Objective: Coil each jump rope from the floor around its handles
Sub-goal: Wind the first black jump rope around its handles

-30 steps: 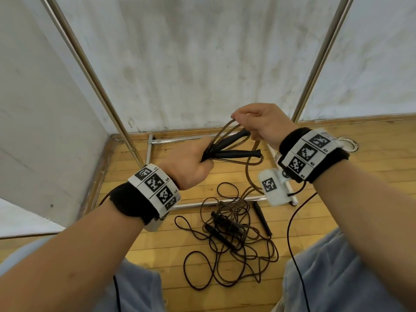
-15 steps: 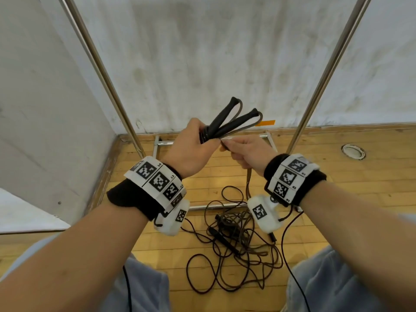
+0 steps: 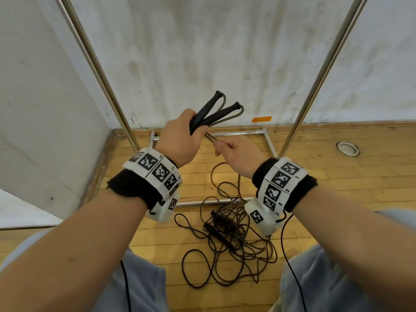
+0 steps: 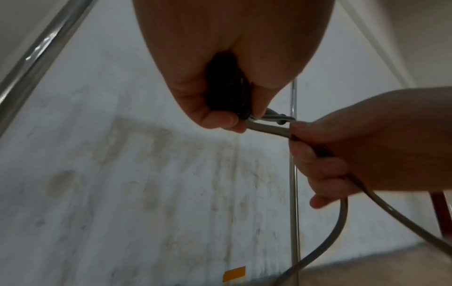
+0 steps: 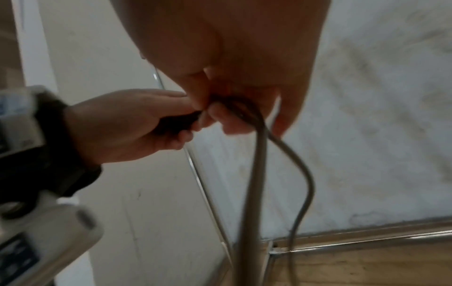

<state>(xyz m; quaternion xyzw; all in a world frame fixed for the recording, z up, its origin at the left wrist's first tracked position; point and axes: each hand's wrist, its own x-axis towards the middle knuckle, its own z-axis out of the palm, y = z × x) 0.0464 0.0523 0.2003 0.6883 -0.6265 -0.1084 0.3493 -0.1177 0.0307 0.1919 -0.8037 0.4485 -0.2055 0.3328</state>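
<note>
My left hand (image 3: 180, 140) grips two black jump rope handles (image 3: 213, 111) together, their far ends splayed up toward the wall; their butt ends (image 4: 227, 96) show under my palm. A brown rope (image 3: 231, 117) loops from the handle tips back along them. My right hand (image 3: 238, 154) pinches that rope (image 4: 266, 128) just right of the left fist, and the doubled rope (image 5: 259, 154) hangs down from it to the floor. On the wooden floor below lies a tangle of rope (image 3: 227, 246) with more black handles (image 3: 219, 234) in it.
Two slanted metal poles (image 3: 96, 70) (image 3: 324, 70) and a low metal frame (image 3: 209, 200) stand on the wooden floor against a white wall. An orange tape strip (image 3: 261, 119) marks the wall base. A round floor fitting (image 3: 347, 148) lies at the right. My knees fill the bottom.
My left hand tilted the handles up from level. My right hand dropped from above them to below and right, still on the rope. Both hands have risen slightly toward the wall.
</note>
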